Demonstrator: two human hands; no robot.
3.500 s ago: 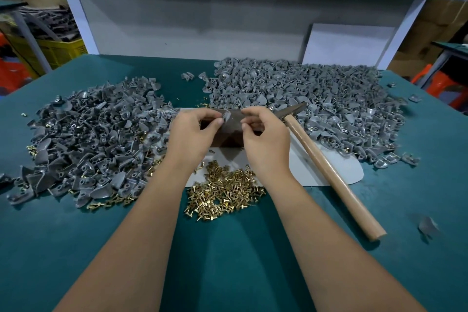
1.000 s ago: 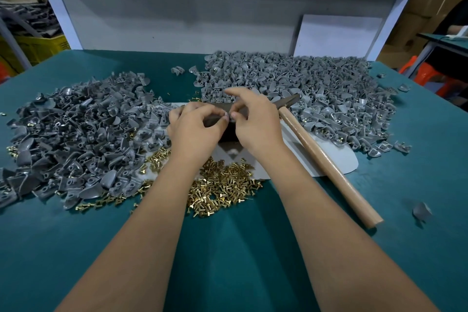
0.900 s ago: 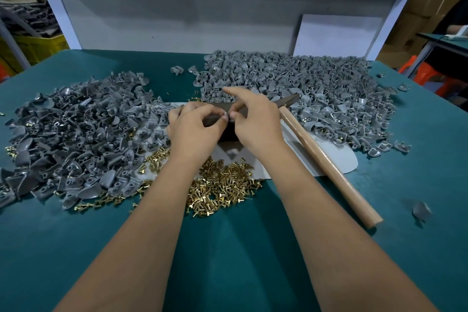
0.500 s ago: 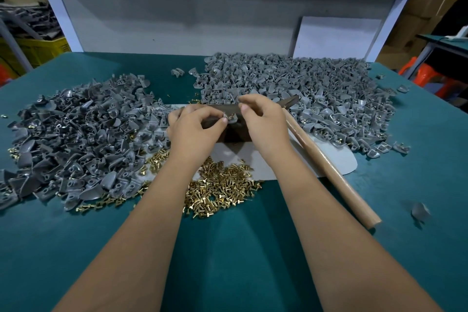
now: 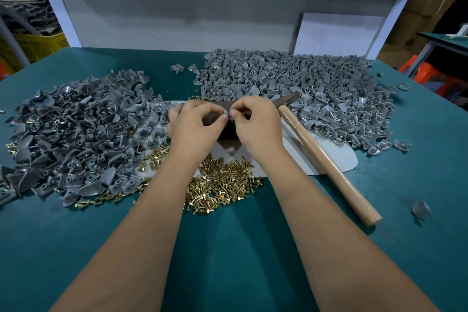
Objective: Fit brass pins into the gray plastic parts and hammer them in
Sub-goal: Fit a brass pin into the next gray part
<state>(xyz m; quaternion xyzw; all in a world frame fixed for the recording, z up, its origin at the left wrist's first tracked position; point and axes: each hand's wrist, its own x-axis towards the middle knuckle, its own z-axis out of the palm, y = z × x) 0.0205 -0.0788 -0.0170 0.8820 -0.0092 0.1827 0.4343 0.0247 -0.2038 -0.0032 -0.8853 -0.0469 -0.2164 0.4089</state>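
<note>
My left hand (image 5: 196,128) and my right hand (image 5: 255,121) meet fingertip to fingertip over a dark metal block (image 5: 229,129) at the table's middle. Between the fingertips sits a small gray plastic part (image 5: 227,113), pinched from both sides; whether a brass pin is in it is too small to tell. A heap of loose brass pins (image 5: 220,182) lies just below my wrists. A hammer with a wooden handle (image 5: 326,163) lies to the right of my right hand, its head near the block.
A large pile of gray parts (image 5: 76,134) covers the left of the teal table (image 5: 228,248); another pile (image 5: 291,83) fills the back right. A white sheet (image 5: 336,159) lies under the block. One stray gray part (image 5: 419,209) rests at the right.
Both hands have stayed over the block. My right fingers curled in from a stretched pose, and the fingertips now pinch the small part together.
</note>
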